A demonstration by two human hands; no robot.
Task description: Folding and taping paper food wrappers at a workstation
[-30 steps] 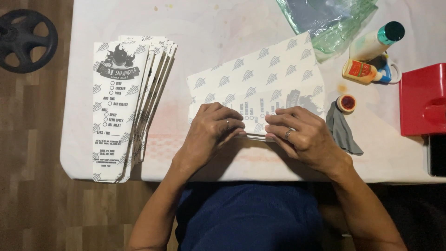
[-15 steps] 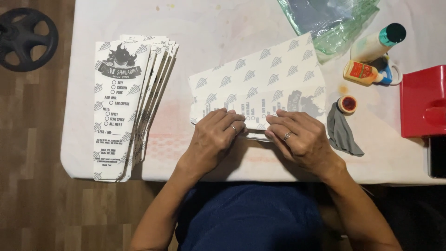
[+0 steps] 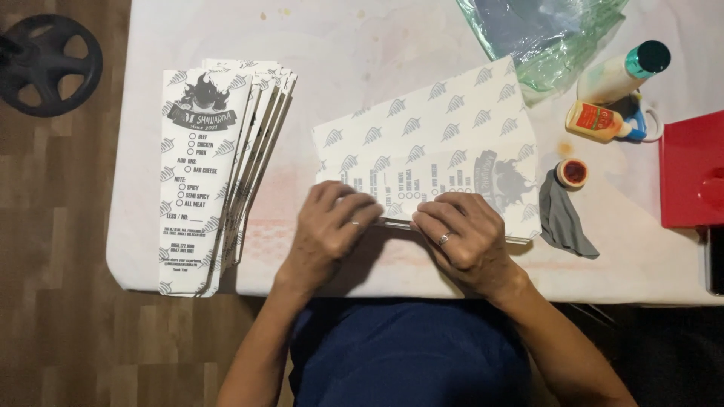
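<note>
A white printed paper sheet (image 3: pixel 445 143) with a leaf pattern lies on the white table (image 3: pixel 362 68) in front of me. Its near edge is folded over. My left hand (image 3: pixel 332 226) presses flat on the fold at the left. My right hand (image 3: pixel 464 237), with a ring on one finger, presses the fold at the right. Both hands touch the sheet with fingers curled down on it. To the left lies a fanned stack of finished printed paper sleeves (image 3: pixel 207 173).
A clear greenish plastic bag (image 3: pixel 543 34) lies at the back. A glue bottle (image 3: pixel 622 71), a small orange bottle (image 3: pixel 596 120), a small red-filled cap (image 3: pixel 573 172) and a grey cloth (image 3: pixel 566 218) sit to the right, beside a red box (image 3: pixel 690 169). A black wheel (image 3: pixel 49 64) rests on the wooden floor.
Both hands have slid slightly along the folded near edge, pressing it down. The sheet stays in place.
</note>
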